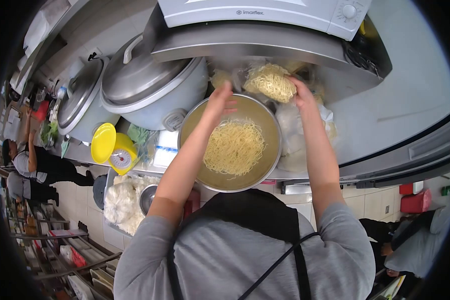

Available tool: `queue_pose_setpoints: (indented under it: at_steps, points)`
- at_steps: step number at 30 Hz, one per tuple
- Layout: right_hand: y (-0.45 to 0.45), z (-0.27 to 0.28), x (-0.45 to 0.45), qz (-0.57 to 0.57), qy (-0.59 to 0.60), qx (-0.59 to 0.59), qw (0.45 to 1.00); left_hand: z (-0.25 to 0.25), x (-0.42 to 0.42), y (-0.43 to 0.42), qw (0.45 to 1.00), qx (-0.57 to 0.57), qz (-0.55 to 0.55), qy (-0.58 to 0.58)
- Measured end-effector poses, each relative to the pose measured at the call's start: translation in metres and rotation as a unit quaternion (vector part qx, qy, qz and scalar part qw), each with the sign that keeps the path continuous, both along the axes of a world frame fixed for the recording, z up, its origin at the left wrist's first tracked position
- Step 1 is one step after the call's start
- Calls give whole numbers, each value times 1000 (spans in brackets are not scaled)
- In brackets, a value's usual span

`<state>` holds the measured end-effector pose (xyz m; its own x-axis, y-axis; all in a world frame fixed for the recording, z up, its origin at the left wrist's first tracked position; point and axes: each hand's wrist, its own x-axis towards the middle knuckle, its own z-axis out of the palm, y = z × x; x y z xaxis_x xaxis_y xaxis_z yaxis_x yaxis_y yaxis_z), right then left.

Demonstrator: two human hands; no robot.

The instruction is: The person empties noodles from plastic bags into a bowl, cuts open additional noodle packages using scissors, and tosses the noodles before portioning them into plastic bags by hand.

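A wide metal bowl point(190, 167) stands at the counter's edge in front of my body, with a loose pile of thin yellow noodles point(235, 147) in it. My right hand point(302, 94) grips a bundle of noodles point(272, 82) beyond the bowl's far right rim; it seems to be in a clear plastic bag. Over the far left part of the bowl is my left hand point(221, 104), slightly blurred, its fingers apart and nothing visible in them. Clear plastic bags point(295, 120) lie below my right hand, beside the bowl.
A white oven-like appliance point(255, 15) sits on a metal shelf point(250, 42) above the far side. Two large lidded cookers point(150, 92) and a yellow scale point(121, 157) stand to the left. A tub of white food point(130, 202) is lower left. Other people point(420, 240) are at both sides.
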<state>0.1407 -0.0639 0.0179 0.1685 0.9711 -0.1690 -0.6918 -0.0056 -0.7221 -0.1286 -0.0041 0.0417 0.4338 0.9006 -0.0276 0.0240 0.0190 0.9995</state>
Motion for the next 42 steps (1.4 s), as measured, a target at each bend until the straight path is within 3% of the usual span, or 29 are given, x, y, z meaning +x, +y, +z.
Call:
queue_pose_setpoints:
  at_steps: [1, 2, 3, 4, 6, 7, 8, 9, 12, 14, 16, 18, 20, 22, 24, 28, 30, 31, 33, 34, 36, 37, 39, 40, 42]
  points:
    - [-8, -1, -21, 2, 1, -2, 1000, 11, -7, 2, 981, -176, -30, -70]
    - [-14, -2, -42, 16, 26, 21, 999, 16, -14, 5, 926, -345, -59, -140]
    - [-17, -4, -59, 30, 51, 45, 997, 9, -21, 11, 926, -345, -55, -140]
    - [-17, -10, -71, 34, 53, 44, 997, 3, -27, 16, 941, -284, -87, -161]
    - [-17, -25, -93, 94, -98, 12, 991, -10, -45, 22, 967, -158, -127, -154]
    - [-17, -26, -103, 97, -97, 12, 991, -8, -54, 19, 967, -159, -124, -153]
    - [-17, -25, -110, 123, -273, -43, 953, -7, -61, 15, 983, -106, -106, -108]
    - [-16, -25, -118, 144, -440, -96, 881, -8, -68, 12, 993, -52, -89, -62]
    - [-17, -8, -161, 126, -482, -89, 862, -41, -81, 10, 991, 29, -126, 27]
    - [-15, -10, -182, 83, -566, -59, 818, -25, -84, -10, 990, 49, -133, 14]
    - [2, -35, -172, 80, -561, -43, 823, -14, -85, -21, 988, 69, -141, 0]
    - [11, -42, -167, 81, -557, -26, 826, -13, -88, -25, 981, 170, -82, 37]
    - [12, -30, -170, 11, -563, -2, 826, -21, -96, -14, 974, 203, -48, 90]
    - [8, -15, -173, 17, -572, -9, 820, -26, -100, -10, 961, 237, -16, 143]
    - [3, 4, -177, 22, -581, -17, 814, -27, -100, -12, 932, 273, 123, 203]
    - [2, 21, -185, -27, -594, 75, 801, -38, -92, 16, 926, 259, 129, 244]
    - [1, 29, -187, -32, -585, 116, 802, -63, -91, 59, 978, 154, 82, 110]
    - [-4, 41, -189, -36, -583, 120, 803, -46, -92, 49, 979, 152, 82, 110]
    - [-7, 47, -191, -41, -581, 123, 803, 11, -91, 17, 942, 299, 107, 113]
    - [-8, 47, -191, -37, -580, 134, 803, 8, -87, 13, 942, 298, 105, 114]
    - [-15, 47, -193, -32, -577, 140, 804, -2, -81, 6, 842, 533, -16, 88]
    - [-22, 54, -196, -20, -620, 121, 775, -5, -82, 3, 842, 532, -17, 88]
    - [-22, 49, -194, -10, -663, 98, 742, -12, -85, -1, 897, 396, -93, 173]
    - [-18, 33, -191, -56, -719, 99, 686, -10, -86, -4, 897, 395, -95, 173]
    - [-19, 20, -185, -102, -768, 94, 626, -6, -90, -12, 916, 375, -95, 103]
